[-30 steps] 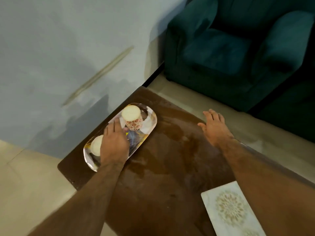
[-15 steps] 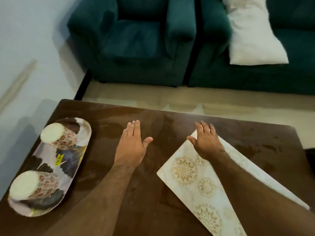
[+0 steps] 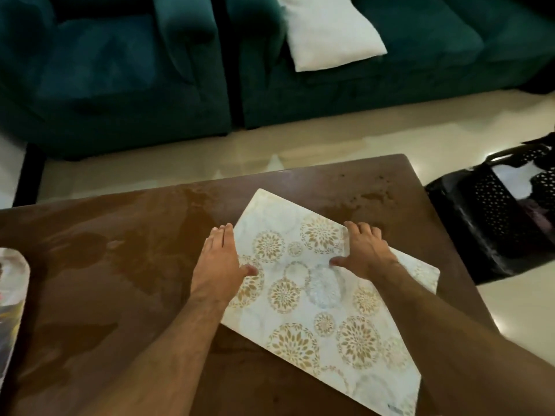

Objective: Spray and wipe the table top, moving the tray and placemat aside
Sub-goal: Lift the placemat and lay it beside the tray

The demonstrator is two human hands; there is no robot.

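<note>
A white placemat (image 3: 303, 298) with gold flower medallions lies askew on the dark brown table top (image 3: 120, 280), which shows wet streaks. My left hand (image 3: 220, 262) lies flat at the placemat's left edge, fingers straight, thumb on the mat. My right hand (image 3: 365, 250) rests on the mat's far right edge, its fingers over that edge and its thumb spread across the mat. A sliver of the patterned tray (image 3: 12, 298) shows at the far left border of the view.
A teal armchair (image 3: 105, 73) and a teal sofa (image 3: 390, 64) with a white pillow (image 3: 327, 31) stand beyond the table, across a strip of pale floor. A black perforated basket (image 3: 495, 223) sits on the floor off the table's right end.
My left hand left the tray, crossed the table and now lies at the placemat's left edge. My right hand moved onto the mat. The view swung right, leaving the tray at the border.
</note>
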